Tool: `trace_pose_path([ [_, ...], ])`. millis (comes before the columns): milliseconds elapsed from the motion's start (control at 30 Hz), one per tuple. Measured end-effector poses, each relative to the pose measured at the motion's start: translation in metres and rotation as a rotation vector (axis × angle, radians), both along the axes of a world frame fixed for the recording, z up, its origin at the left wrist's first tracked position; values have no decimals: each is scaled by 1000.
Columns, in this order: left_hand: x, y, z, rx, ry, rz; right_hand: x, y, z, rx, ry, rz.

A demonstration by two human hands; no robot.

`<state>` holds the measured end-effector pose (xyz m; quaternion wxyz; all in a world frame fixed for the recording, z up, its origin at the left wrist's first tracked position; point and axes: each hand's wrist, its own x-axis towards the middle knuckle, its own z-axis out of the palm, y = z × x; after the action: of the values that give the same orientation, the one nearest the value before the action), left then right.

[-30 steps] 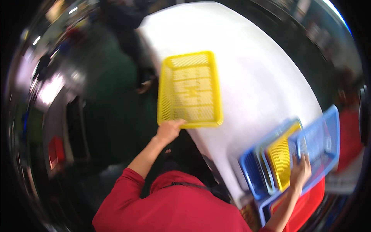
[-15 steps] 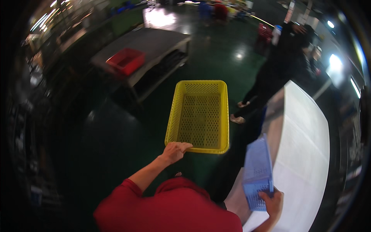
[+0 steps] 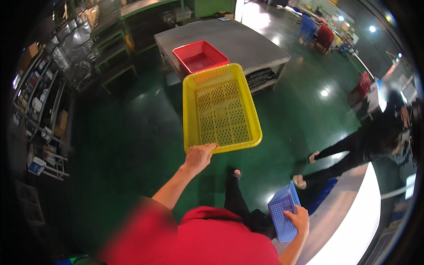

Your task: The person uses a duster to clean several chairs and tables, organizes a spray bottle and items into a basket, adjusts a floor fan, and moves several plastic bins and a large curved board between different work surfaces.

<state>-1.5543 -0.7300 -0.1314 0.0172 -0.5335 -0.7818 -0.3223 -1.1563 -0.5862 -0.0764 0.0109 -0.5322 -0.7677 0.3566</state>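
Note:
A large yellow perforated plastic basket (image 3: 221, 110) hangs out in front of me, its open top turned toward me and nothing inside it. My left hand (image 3: 199, 158) is closed around its near rim at the lower left corner. Low on the right, my right hand (image 3: 299, 219) grips a smaller blue perforated basket (image 3: 282, 212) by its side, thumb on the outer wall. The blue basket is tilted on end beside my hip, next to the white-topped table; its inside is mostly hidden.
Ahead stands a grey-topped table (image 3: 260, 42) bearing a red plastic bin (image 3: 201, 57). A person in black (image 3: 371, 137) stands at right beside a white-topped table (image 3: 353, 221). Loaded shelving (image 3: 42, 110) lines the left. Red chairs (image 3: 324, 39) are farther back on the green floor.
The view has swung left, so the grey table and red bin now sit behind the yellow basket. Both baskets stay in my hands; the blue one has come away from the white table's top.

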Motion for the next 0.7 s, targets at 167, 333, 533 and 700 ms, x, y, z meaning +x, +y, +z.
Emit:
trace_pose_path([
  [167, -34, 43, -29, -63, 42, 130, -2, 39, -66, 233, -161, 110],
  [333, -111, 97, -40, -222, -32, 218, -77, 81, -49, 253, -58, 252],
  [533, -255, 169, -73, -208, 0, 223, -217, 89, -9, 383, 29, 272],
  [700, -333, 194, -129, -325, 92, 67, -354, 59, -3, 199, 292, 134],
])
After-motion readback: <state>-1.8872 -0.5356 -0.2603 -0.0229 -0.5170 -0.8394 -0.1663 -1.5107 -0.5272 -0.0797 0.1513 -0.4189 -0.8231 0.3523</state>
